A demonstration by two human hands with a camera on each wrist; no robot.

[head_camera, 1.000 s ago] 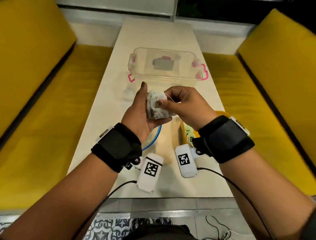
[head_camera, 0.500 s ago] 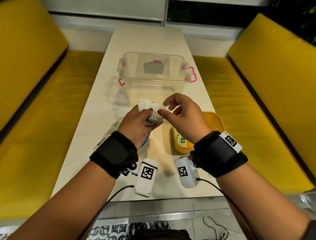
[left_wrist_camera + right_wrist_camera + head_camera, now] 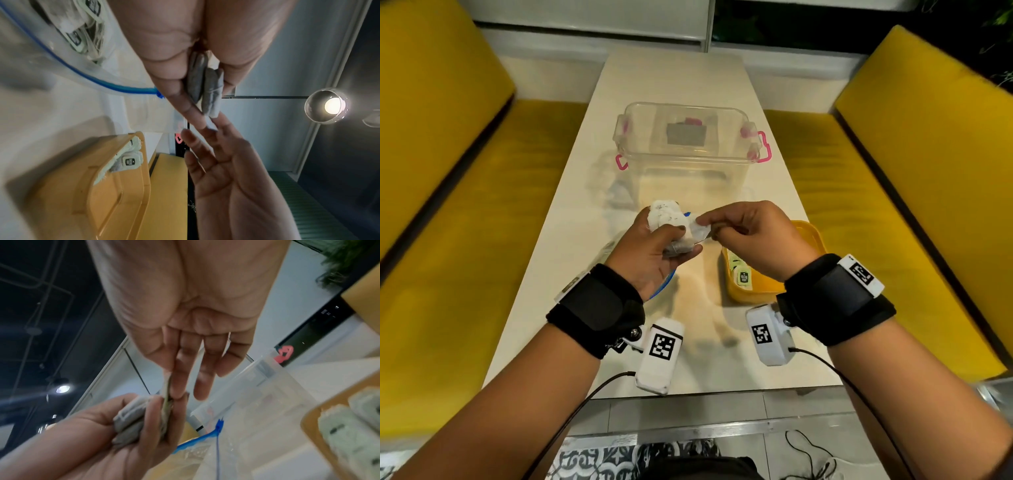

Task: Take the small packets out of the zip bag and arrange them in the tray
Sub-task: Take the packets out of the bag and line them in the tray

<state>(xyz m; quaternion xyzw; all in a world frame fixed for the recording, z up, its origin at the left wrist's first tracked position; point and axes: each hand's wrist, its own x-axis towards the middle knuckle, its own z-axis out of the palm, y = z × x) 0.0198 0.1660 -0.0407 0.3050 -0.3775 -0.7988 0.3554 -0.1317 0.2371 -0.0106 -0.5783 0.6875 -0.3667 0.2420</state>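
Pale table (image 3: 571, 192) between yellow benches (image 3: 465, 212), left hand (image 3: 654, 253) curled round small packets (image 3: 667, 222), right hand (image 3: 750, 233) pinching one, yellow tray (image 3: 808, 236) at 3 o'clock, zip bag (image 3: 61, 53) beneath, clear box (image 3: 685, 161) at 12

The yellow tray (image 3: 810, 236) is sitting open-topped; bare surface (image 3: 688, 356) is lying on its near side. Beyond it the clear box (image 3: 688, 161) is standing in the way; the zip bag (image 3: 664, 287) is lying beside it, leftward.
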